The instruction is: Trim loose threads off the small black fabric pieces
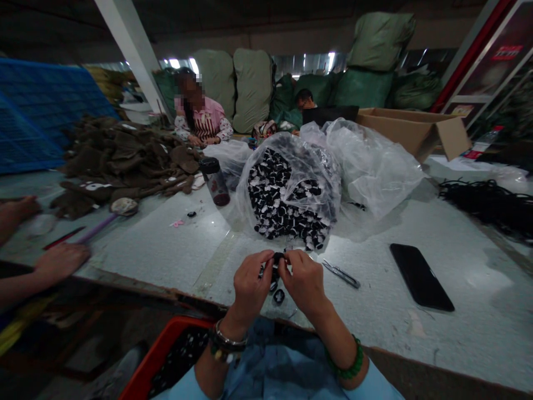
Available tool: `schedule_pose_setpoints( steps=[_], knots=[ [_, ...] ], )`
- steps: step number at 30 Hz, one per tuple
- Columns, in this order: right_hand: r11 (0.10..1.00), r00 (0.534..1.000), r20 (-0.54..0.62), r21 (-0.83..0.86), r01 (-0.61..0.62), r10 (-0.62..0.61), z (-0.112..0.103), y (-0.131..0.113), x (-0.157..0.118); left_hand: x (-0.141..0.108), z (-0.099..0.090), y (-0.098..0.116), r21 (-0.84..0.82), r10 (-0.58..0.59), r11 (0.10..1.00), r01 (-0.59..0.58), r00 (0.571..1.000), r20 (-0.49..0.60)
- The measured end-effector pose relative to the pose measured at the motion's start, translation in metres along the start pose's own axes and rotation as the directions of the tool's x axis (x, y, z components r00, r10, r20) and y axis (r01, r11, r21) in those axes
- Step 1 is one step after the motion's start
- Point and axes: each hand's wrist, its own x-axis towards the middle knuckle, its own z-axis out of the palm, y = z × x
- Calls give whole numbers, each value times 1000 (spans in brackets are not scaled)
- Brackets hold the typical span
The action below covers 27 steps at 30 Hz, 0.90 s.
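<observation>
No readable text. Red sign (508,53), upper right of frame: marks too blurred. Bottle label (476,150), right side: illegible.

Dim overall; small windows glow at the back. Pale glare lies on the worktop (166,244), strongest toward its right edge. Wide-angle distortion stretches the sides; fine detail looks soft.

A workshop or small factory floor is being shown: a long pale desk (166,244) is being shared by several seated people, heaps of dark brown fabric pieces (129,155) are being kept on it, and bulging green wrapped bales (253,89) are being stacked behind.
</observation>
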Motion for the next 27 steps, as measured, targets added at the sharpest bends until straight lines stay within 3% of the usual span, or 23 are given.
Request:
schedule_pose_setpoints(
  steps=[3,5,7,9,10,11,13,15,16,18,19,21,25,27],
  knots=[
    [998,997,-77,52,32,-28,3,0,-1,2,0,6,-132,-205,970,205,979,15],
    [994,995,-83,91,64,-56,3,0,-1,6,0,9,-351,-412,838,417,906,95],
    [981,996,-75,185,52,-39,1,-1,-2,10,-1,10,-592,-555,546,593,785,275],
    [920,998,-25,389,-41,55,-1,-3,-2,14,-2,10,-716,-566,217,663,683,461],
    [838,992,41,531,-126,122,-1,-3,-2,15,-3,9,-736,-549,101,669,655,520],
    [701,973,144,674,-231,182,-1,-3,-2,16,-4,9,-746,-535,25,666,639,553],
    [296,897,393,849,-438,201,2,-3,-1,17,-5,8,-754,-525,-47,655,626,577],
    [-101,822,565,824,-558,74,8,0,-1,16,-5,9,-754,-531,-84,651,612,587],
    [-241,799,601,775,-584,0,11,2,-1,15,-4,9,-755,-536,-104,648,602,591],
    [-390,779,617,693,-606,-113,14,7,-1,13,-2,8,-758,-547,-152,634,585,599],
    [-408,774,616,675,-615,-148,14,10,0,12,-1,8,-756,-547,-174,631,577,607],
    [-359,773,611,692,-626,-169,10,17,1,11,0,6,-718,-526,-212,663,541,656],
    [-128,751,626,744,-656,-211,-3,30,9,12,-4,5,-555,-456,-203,807,424,783],
    [-17,725,649,742,-670,-231,-6,33,13,14,-6,5,-522,-449,-186,832,401,799]
  ],
)
